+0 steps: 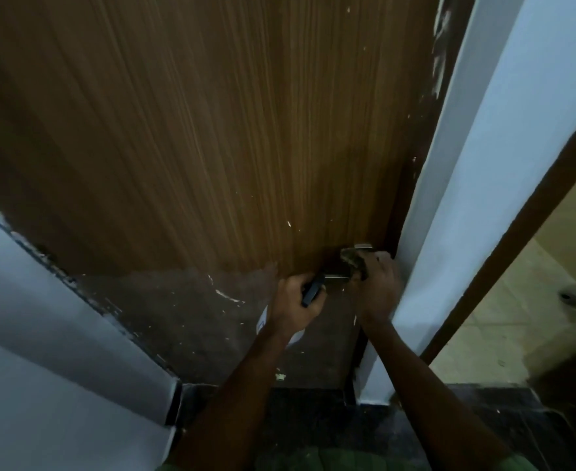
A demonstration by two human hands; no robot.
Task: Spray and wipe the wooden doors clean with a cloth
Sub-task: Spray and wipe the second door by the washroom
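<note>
Both forearms (pixel 425 379) are bare from wrists to elbows, the hands (pixel 293 300) ungloved and without rings. Green clothing (pixel 330 462) shows at the bottom edge.

A pale white wall (pixel 35 334) ran along the left, its edge chipped and dark. On the right stood a white pillar (pixel 476 164), then a dark brown frame strip (pixel 517 232) slanting past it. Beyond lay a yellowish tiled floor (pixel 517 317) with 1 small round drain (pixel 569 296). Below, dark speckled flooring (pixel 313 419).
</note>
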